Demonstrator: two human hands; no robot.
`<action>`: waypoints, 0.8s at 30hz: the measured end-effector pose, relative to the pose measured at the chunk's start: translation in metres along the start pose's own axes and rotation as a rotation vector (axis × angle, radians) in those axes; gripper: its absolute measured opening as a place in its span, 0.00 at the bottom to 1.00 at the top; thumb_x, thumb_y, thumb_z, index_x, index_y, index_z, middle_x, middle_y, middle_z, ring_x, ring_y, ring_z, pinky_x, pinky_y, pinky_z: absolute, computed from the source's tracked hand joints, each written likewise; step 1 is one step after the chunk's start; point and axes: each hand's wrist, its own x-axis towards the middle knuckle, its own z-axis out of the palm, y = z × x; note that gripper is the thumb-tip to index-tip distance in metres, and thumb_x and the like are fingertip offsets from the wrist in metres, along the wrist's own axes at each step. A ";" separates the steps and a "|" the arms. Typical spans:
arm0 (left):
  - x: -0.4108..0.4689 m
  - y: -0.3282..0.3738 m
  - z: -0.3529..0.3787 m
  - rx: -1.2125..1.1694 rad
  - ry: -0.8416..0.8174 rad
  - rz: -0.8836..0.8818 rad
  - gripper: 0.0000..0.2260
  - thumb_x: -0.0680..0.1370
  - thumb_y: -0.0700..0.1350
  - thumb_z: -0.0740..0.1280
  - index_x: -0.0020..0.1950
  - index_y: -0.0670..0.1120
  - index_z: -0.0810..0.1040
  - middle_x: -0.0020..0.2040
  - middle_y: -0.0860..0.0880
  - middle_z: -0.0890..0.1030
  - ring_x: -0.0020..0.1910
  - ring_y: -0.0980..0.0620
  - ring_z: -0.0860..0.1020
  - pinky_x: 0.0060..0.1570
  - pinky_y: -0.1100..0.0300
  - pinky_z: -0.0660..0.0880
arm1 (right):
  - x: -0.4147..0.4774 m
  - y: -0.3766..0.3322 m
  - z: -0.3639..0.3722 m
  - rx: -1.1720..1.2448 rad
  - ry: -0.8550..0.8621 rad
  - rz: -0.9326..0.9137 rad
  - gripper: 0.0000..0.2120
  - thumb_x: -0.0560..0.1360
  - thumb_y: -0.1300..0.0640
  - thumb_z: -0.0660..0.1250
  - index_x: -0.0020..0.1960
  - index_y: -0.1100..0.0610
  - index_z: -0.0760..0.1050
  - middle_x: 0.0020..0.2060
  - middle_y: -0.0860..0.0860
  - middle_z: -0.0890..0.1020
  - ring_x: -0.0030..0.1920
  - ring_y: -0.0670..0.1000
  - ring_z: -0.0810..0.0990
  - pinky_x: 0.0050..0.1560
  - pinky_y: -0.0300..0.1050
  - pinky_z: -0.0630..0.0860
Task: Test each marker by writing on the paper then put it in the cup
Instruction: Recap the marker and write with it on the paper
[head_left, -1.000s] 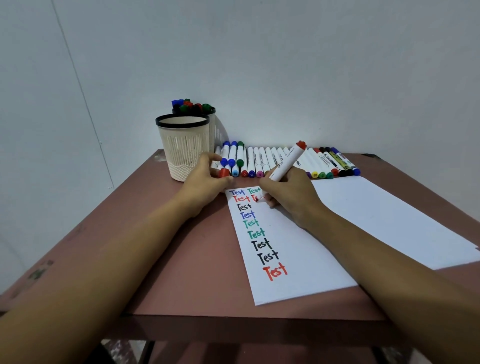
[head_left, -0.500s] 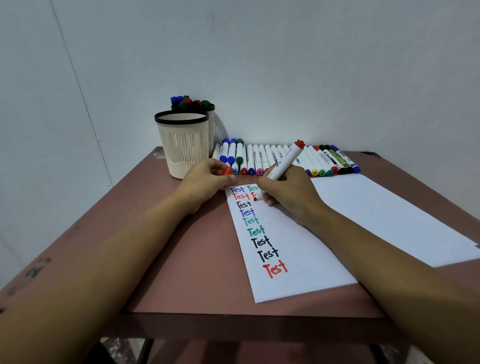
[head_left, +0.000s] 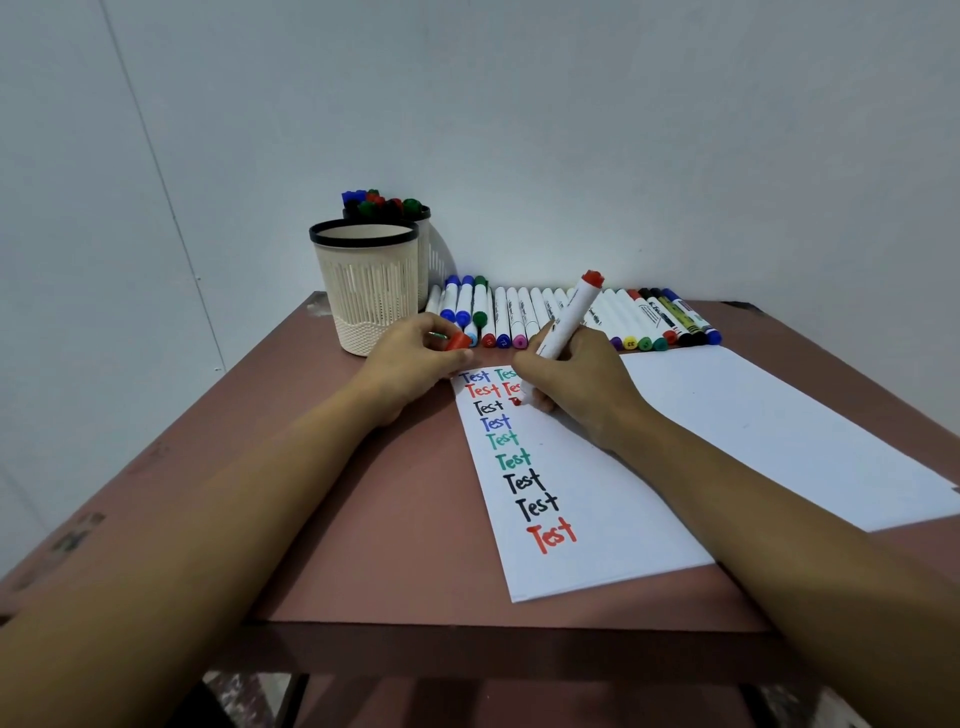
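A: What's the right hand (head_left: 576, 384) doing?
B: It grips a red marker (head_left: 566, 319), tip down on the paper (head_left: 613, 499), beside the black "Test" in the third row.
A: And the left hand (head_left: 415, 364)?
B: It pinches the red cap (head_left: 458, 341) at the sheet's top left corner.
A: The cups?
B: An empty cream cup (head_left: 370, 291) stands on the desk (head_left: 363, 519), just left of the row of markers (head_left: 571, 317). Behind it, a second cup (head_left: 423, 249) holds markers.
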 end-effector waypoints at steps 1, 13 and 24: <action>0.000 0.000 0.000 0.011 0.003 0.005 0.11 0.73 0.43 0.71 0.54 0.47 0.75 0.43 0.51 0.76 0.41 0.57 0.75 0.41 0.66 0.73 | 0.001 0.000 0.000 -0.012 -0.002 0.006 0.07 0.69 0.62 0.68 0.36 0.57 0.71 0.33 0.58 0.77 0.35 0.53 0.76 0.38 0.46 0.76; 0.000 -0.001 -0.001 0.034 -0.005 0.004 0.11 0.73 0.44 0.71 0.54 0.48 0.75 0.50 0.47 0.78 0.47 0.52 0.76 0.42 0.65 0.73 | -0.003 -0.001 -0.001 -0.015 0.062 -0.022 0.05 0.70 0.63 0.68 0.38 0.61 0.72 0.33 0.60 0.76 0.31 0.53 0.75 0.32 0.45 0.74; -0.001 0.001 0.000 0.062 -0.001 0.013 0.11 0.73 0.45 0.71 0.53 0.49 0.75 0.49 0.47 0.77 0.47 0.52 0.75 0.42 0.65 0.72 | -0.001 0.000 -0.001 -0.024 0.059 -0.018 0.07 0.70 0.63 0.68 0.36 0.58 0.71 0.33 0.58 0.76 0.33 0.53 0.75 0.34 0.44 0.75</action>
